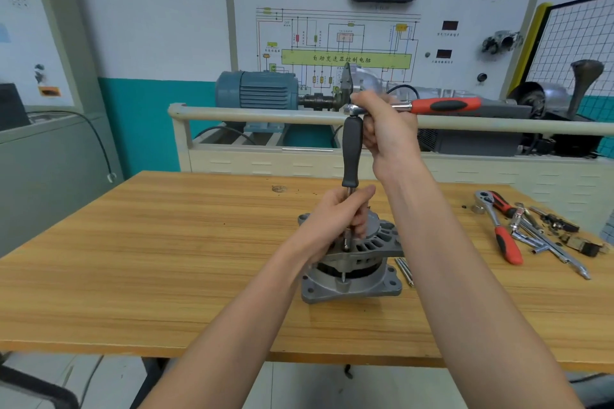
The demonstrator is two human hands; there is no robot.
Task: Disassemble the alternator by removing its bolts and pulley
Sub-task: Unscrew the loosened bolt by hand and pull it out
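The grey alternator (352, 279) stands upright on the wooden table (149, 259), its vented top housing facing up. A black-handled driver (351, 153) rises vertically from a bolt near the housing's front rim. My left hand (335, 222) grips the driver's metal shaft just above the housing. On the driver's top sits a ratchet with a red and black handle (445, 105), lying level and pointing right. My right hand (388, 133) grips the ratchet's head and the top of the driver. Two long bolts (404, 271) lie on the table beside the alternator's right side.
At the table's right lie a second red-handled ratchet (501, 232), several extension bars and sockets (545, 242). Behind the table stands a training bench with a blue motor (259, 90), a rail (259, 114) and a wiring-diagram board (345, 43).
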